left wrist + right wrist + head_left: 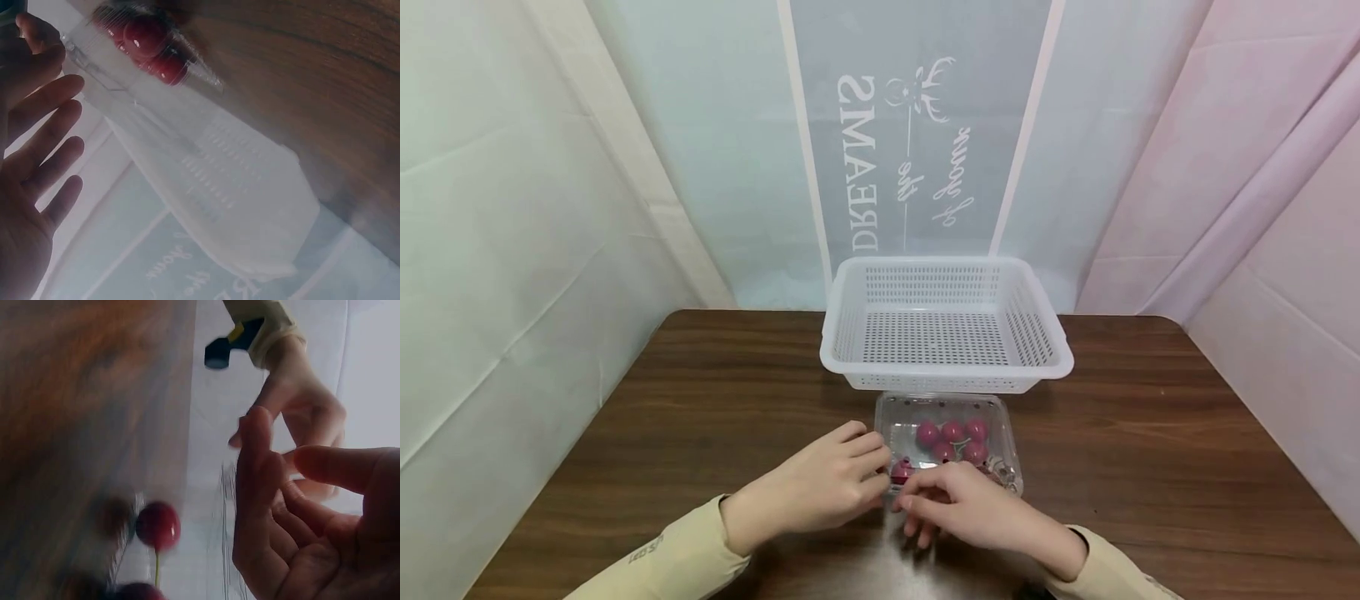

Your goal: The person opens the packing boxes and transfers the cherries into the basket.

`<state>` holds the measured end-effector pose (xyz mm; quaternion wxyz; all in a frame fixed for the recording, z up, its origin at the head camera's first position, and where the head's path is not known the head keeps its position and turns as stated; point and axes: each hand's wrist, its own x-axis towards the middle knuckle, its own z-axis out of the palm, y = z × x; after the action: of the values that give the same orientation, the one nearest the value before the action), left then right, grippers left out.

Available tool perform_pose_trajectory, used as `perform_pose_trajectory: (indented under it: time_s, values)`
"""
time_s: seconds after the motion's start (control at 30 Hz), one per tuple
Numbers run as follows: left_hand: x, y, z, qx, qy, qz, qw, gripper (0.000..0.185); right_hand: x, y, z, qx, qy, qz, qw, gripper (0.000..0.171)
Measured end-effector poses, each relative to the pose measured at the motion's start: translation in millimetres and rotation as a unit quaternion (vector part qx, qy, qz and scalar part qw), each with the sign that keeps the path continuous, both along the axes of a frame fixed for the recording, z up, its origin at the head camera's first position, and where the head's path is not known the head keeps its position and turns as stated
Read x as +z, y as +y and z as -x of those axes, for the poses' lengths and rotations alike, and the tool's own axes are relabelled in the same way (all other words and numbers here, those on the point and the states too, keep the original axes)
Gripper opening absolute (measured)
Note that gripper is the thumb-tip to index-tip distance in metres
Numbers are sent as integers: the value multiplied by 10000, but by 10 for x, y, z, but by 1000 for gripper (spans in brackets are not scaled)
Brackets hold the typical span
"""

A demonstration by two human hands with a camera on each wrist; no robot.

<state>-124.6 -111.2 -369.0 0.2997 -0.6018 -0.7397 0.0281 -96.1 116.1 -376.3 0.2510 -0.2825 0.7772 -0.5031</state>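
We see one clear box (pixel 951 417) holding about six red cherries (pixel 952 431) before one white basket (pixel 946 325), left hand (pixel 831 487) fingers relaxed, touching the box's near edge, right hand (pixel 958 508) fingers loosely curled there, grip unclear.

This looks like a staged recording booth rather than a lived-in room. Pale sheets (pixel 535 208) and pink sheets (pixel 1262 167) hang as walls on three sides of a wood-grain table (pixel 1150 417). A grey printed banner (pixel 917 142) with white lettering and an antler design hangs at the back.
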Motion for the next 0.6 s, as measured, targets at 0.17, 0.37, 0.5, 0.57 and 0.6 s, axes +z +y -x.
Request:
perform_pose_trajectory:
  time_s: [0.17,0.37,0.5,0.57,0.6]
  values:
    - [-33,6,11,29,48,35,10000,16,-93,-113,-37,564,-847,374,9941,28]
    - [-54,10,32,100,15,80,9999,20,-257,-179,3,1013,-1674,261,9803,31]
    - [-61,31,48,160,78,172,9997,18,-340,-181,43,917,-1943,136,9765,35]
    - [-64,36,51,198,56,187,9996,17,-370,-183,50,810,-2030,187,9756,37]
    - [-64,37,51,219,32,184,9996,17,-381,-185,52,770,-2069,234,9750,38]
